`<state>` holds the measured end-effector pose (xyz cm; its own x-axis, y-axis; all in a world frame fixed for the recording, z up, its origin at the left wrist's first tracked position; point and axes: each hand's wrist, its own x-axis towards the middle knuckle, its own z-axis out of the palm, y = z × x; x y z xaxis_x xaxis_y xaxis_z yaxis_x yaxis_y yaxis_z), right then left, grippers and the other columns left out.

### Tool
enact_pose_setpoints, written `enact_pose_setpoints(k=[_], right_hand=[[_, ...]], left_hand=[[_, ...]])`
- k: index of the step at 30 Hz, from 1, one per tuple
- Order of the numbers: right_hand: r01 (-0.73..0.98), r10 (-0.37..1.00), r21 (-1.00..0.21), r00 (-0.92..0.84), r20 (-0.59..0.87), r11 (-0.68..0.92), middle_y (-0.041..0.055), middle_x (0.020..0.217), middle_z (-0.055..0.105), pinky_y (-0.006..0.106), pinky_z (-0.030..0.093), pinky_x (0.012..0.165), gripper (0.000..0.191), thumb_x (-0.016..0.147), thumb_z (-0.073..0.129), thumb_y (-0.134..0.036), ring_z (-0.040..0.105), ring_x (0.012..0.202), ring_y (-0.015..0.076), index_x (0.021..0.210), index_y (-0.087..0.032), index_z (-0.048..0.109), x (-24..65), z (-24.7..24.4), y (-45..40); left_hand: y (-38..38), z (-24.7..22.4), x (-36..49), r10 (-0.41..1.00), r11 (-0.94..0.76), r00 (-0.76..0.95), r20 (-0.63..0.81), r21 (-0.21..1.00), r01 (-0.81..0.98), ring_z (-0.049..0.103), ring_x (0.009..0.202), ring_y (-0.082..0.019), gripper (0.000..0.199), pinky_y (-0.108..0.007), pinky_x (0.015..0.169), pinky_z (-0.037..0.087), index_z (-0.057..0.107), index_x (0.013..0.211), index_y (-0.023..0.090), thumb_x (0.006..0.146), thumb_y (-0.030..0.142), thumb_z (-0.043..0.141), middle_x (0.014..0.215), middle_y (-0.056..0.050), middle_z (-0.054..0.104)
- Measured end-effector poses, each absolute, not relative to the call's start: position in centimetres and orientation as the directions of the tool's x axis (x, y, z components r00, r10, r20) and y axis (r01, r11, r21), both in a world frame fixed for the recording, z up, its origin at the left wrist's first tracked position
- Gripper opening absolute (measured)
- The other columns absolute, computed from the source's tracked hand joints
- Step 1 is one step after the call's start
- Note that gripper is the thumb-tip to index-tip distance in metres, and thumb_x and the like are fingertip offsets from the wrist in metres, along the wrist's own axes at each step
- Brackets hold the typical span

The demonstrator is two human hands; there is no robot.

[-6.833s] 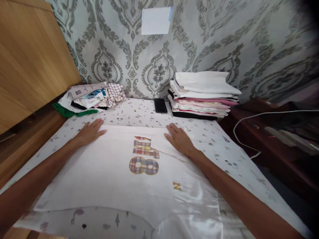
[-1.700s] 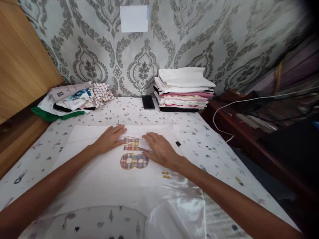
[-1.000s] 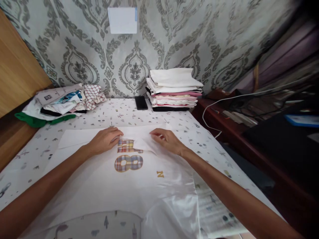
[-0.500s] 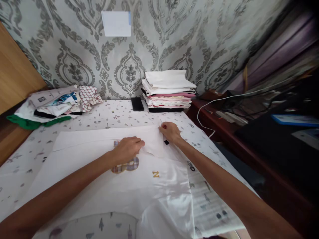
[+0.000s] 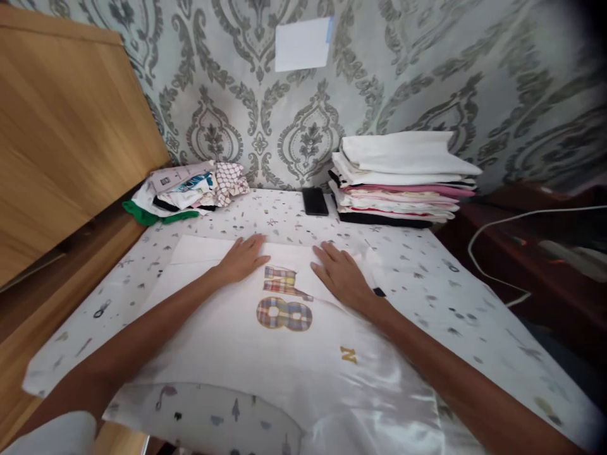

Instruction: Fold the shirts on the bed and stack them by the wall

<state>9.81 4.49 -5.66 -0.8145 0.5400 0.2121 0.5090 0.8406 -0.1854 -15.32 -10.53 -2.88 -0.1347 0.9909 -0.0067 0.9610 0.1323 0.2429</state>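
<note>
Crumpled pile (image 5: 190, 183): sat beyond the white garment (image 5: 213, 344), off its far left corner and well apart, perhaps to leave room for spreading.
Left hand (image 5: 241, 260): lay palm-down on the garment near its far edge, fingers slightly spread, gripping nothing; the broad contact seemed suited to holding the fabric flat.
White garment: lay spread on the patterned sheet (image 5: 427, 272), plaid print (image 5: 284, 314) uppermost, probably so wrinkles could be reached.
Phone (image 5: 315, 201): rested beyond the garment's far edge, likely out of the way.
Right hand (image 5: 344, 275): lay flat on the garment, right of its print, fingers extended and a little parted, holding nothing; it apparently steadied that side beside a crease.
Folded stack (image 5: 403, 183): stood beyond the garment's far right corner, layered flat, presumably for neatness.
</note>
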Motion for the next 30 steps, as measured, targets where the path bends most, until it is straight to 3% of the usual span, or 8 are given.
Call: enact_pose_setpoints(k=[3, 7, 12, 17, 20, 23, 26, 30], right_hand=[[0.611, 0.625, -0.131, -0.760, 0.178, 0.781, 0.0162, 0.155, 0.044, 0.058, 0.030, 0.115, 0.058, 0.100, 0.034, -0.051, 0.035, 0.146, 0.0334, 0.148, -0.020, 0.047, 10.2, -6.8, 5.0], [0.674, 0.682, -0.105, -0.717, 0.146, 0.731, 0.0152, 0.157, 0.041, 0.059, 0.028, 0.116, 0.061, 0.101, 0.031, -0.056, 0.031, 0.148, 0.0352, 0.151, -0.023, 0.044, 11.1, -6.8, 5.9], [0.719, 0.733, -0.143, -0.671, 0.113, 0.681, 0.0158, 0.158, 0.040, 0.060, 0.027, 0.116, 0.060, 0.101, 0.030, -0.054, 0.030, 0.148, 0.0352, 0.150, -0.022, 0.043, 11.9, -6.3, 6.4], [0.698, 0.743, -0.258, -0.644, 0.181, 0.668, 0.0200, 0.160, 0.032, 0.057, 0.029, 0.116, 0.059, 0.100, 0.035, -0.047, 0.026, 0.150, 0.0353, 0.148, -0.014, 0.043, 16.4, -5.5, 4.5], [0.702, 0.782, -0.350, -0.591, 0.197, 0.619, 0.0195, 0.157, 0.037, 0.050, 0.042, 0.108, 0.056, 0.098, 0.041, -0.046, 0.042, 0.140, 0.0347, 0.144, -0.016, 0.049, 20.9, -4.2, 0.7], [0.713, 0.830, -0.430, -0.516, 0.213, 0.554, 0.0177, 0.131, 0.058, 0.046, 0.052, 0.091, 0.046, 0.097, 0.042, -0.047, 0.061, 0.111, 0.0314, 0.130, -0.020, 0.059, 25.2, -3.2, -4.8], [0.747, 0.884, -0.473, -0.409, 0.228, 0.467, 0.0137, 0.106, 0.062, 0.045, 0.053, 0.082, 0.036, 0.096, 0.045, -0.048, 0.062, 0.094, 0.0294, 0.113, -0.023, 0.065, 28.0, -3.2, -10.7], [0.799, 0.908, -0.435, -0.330, 0.260, 0.415, 0.0142, 0.099, 0.063, 0.051, 0.047, 0.084, 0.030, 0.094, 0.049, -0.050, 0.058, 0.095, 0.0328, 0.103, -0.025, 0.063, 29.5, -3.9, -16.9]], left_hand=[[-13.9, -3.1, -19.8, 0.950, 0.311, -0.303, -0.079, 0.138, 0.940, 0.018, 0.154, -0.028, 0.067, -0.054, 0.122, 0.016, 0.029, 0.155, 0.012, 0.102, 0.052, 0.028, 0.165, -0.018, 0.024], [-17.8, -2.9, -25.4, 0.883, 0.467, -0.460, -0.092, 0.076, 0.881, 0.017, 0.154, -0.030, 0.072, -0.056, 0.121, 0.016, 0.026, 0.157, 0.011, 0.100, 0.055, 0.022, 0.165, -0.018, 0.022], [-19.3, -2.7, -27.1, 0.874, 0.483, -0.478, -0.087, 0.052, 0.874, 0.016, 0.154, -0.031, 0.072, -0.056, 0.119, 0.021, 0.028, 0.155, 0.007, 0.100, 0.052, 0.019, 0.164, -0.019, 0.024], [-20.3, -1.1, -24.1, 0.863, 0.505, -0.505, 0.031, -0.003, 0.863, 0.025, 0.150, -0.035, 0.061, -0.062, 0.116, 0.022, 0.035, 0.149, 0.007, 0.101, 0.042, 0.023, 0.161, -0.023, 0.029], [-21.8, 0.3, -20.7, 0.936, 0.347, -0.347, 0.066, 0.015, 0.938, 0.038, 0.141, -0.036, 0.055, -0.057, 0.115, 0.028, 0.043, 0.140, 0.005, 0.100, 0.039, 0.027, 0.152, -0.022, 0.041], [-23.9, 0.9, -16.2, 0.999, 0.038, -0.039, 0.003, 0.186, 0.982, 0.054, 0.122, -0.029, 0.046, -0.043, 0.106, 0.043, 0.054, 0.128, 0.014, 0.100, 0.045, 0.033, 0.131, -0.013, 0.058], [-26.0, 0.9, -11.7, 0.977, -0.180, 0.205, -0.056, 0.294, 0.939, 0.058, 0.114, -0.026, 0.038, -0.038, 0.097, 0.047, 0.058, 0.125, 0.025, 0.096, 0.046, 0.045, 0.125, -0.006, 0.062], [-28.1, 0.5, -8.7, 0.946, -0.301, 0.320, -0.041, 0.248, 0.921, 0.060, 0.108, -0.027, 0.035, -0.040, 0.094, 0.046, 0.062, 0.121, 0.028, 0.088, 0.035, 0.056, 0.118, -0.005, 0.065]])
